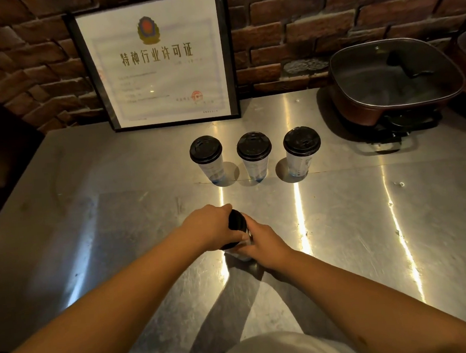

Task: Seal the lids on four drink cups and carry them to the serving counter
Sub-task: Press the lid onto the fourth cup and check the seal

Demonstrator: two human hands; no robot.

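Three clear drink cups with black lids stand in a row on the steel counter: the left cup (pixel 206 157), the middle cup (pixel 254 153) and the right cup (pixel 301 148). A fourth cup (pixel 243 252) stands nearer to me, mostly hidden between my hands. My left hand (pixel 210 225) lies curled over its black lid (pixel 236 220) from the left. My right hand (pixel 262 243) grips the cup's body from the right, just below the lid.
A framed certificate (pixel 155 59) leans against the brick wall behind the cups. A square electric pot with a glass lid (pixel 394 80) sits at the back right. The steel counter (pixel 369 221) stretches to both sides.
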